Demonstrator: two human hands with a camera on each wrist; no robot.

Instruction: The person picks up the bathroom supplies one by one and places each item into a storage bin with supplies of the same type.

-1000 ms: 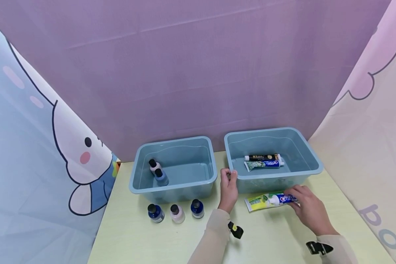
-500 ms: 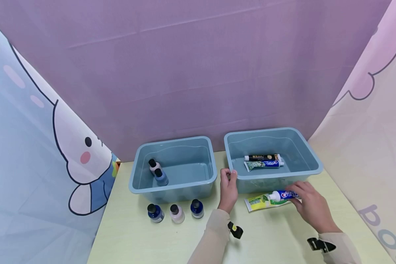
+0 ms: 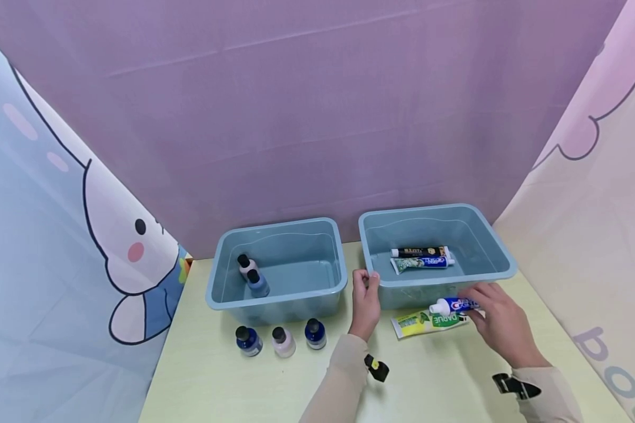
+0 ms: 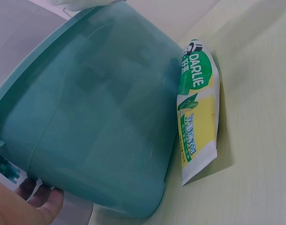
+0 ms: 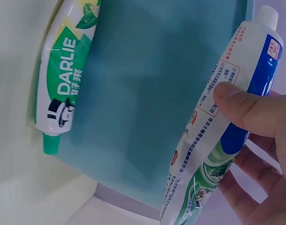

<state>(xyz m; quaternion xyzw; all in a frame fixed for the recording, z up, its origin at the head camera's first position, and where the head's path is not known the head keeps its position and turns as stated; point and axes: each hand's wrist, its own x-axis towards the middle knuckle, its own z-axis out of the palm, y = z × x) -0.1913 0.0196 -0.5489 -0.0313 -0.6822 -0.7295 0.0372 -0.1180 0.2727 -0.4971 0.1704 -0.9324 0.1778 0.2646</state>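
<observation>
My right hand [image 3: 503,323] pinches a blue-and-white toothpaste tube [image 3: 454,305] between thumb and fingers, raised in front of the right bin [image 3: 444,284]. In the right wrist view this tube [image 5: 213,136] shows its white printed back and white cap. A yellow-and-green Darlie toothpaste tube [image 3: 420,324] lies on the table below it, along the bin's front wall. My left hand [image 3: 366,305] grips the front left corner of that bin's rim, its fingers [image 4: 42,199] curled against the outside. Inside the bin lie a black toothpaste tube [image 3: 418,252] and a blue-and-green one [image 3: 423,264].
A matching blue bin [image 3: 296,298] stands to the left, holding a pink bottle [image 3: 246,268] and a blue bottle [image 3: 259,285]. In front of it stand two dark blue bottles [image 3: 250,343] [image 3: 316,335] and a pale pink one [image 3: 284,343]. Fabric walls surround the table [image 3: 233,390].
My right hand has lifted the blue-and-white tube off the Darlie tube, slightly up toward the bin, uncovering more of the Darlie label. The left hand stays on the rim.
</observation>
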